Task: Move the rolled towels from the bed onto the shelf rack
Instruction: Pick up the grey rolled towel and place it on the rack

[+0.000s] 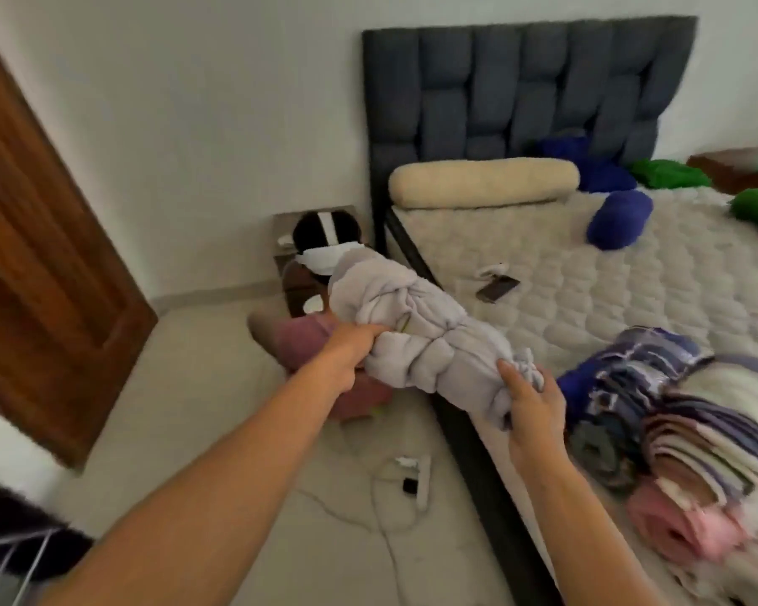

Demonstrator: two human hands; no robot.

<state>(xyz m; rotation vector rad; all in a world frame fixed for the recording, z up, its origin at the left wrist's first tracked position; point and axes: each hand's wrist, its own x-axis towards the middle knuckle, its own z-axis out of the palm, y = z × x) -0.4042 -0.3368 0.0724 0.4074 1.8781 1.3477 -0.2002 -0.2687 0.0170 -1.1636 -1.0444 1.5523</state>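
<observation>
From the head camera, the task looked barely begun: the left hand (351,347) and right hand (532,404), fingers closed on it, gripped a soft, lumpy lilac rolled towel (416,330) above the bed (543,273) edge, while plush blue rolls (617,220), green rolls (670,172) and a striped stack (683,422) lay on the quilted mattress. A wire corner at lower left may have been the shelf rack (5,562).

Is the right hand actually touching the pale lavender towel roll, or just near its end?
Touching. The head view shows the right hand with its fingers closed on the near end of the lavender towel roll.
</observation>
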